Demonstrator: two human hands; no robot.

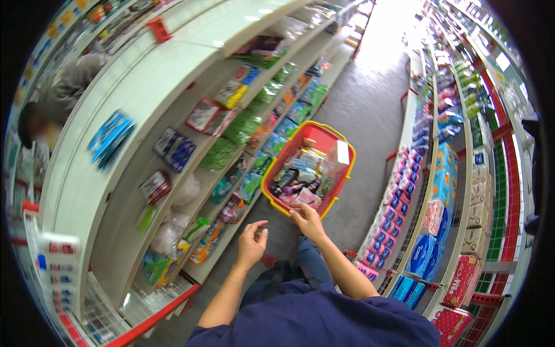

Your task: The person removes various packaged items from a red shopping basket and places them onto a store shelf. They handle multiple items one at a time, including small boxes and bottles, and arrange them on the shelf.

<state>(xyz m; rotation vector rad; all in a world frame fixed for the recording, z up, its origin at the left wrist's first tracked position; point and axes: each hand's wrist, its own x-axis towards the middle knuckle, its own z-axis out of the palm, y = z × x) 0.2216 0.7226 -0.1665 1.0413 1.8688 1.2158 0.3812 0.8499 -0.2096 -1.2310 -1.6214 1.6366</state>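
A red plastic shopping basket with a yellow rim (pixel 354 161) stands on the aisle floor in front of me. Inside it lie a white box (pixel 342 152), a dark bottle (pixel 288 178) and several small packaged goods (pixel 308 197). My right hand (pixel 307 219) is over the near rim of the basket, fingers loosely bent, with nothing visible in it. Left of the basket, my left hand (pixel 253 243) hovers above the floor beside the lower shelf. Its fingers are half curled, thumb apart, and it holds nothing.
Left, a shelf unit (pixel 173 78) carries green bags (pixel 219 154) and a blue packet stack (pixel 111 138) on top. A person (pixel 47 108) bends behind it. Right-hand shelves hold pink tissue rolls (pixel 387 225) and blue packs (pixel 420 253). Grey floor (pixel 364 104) runs between them.
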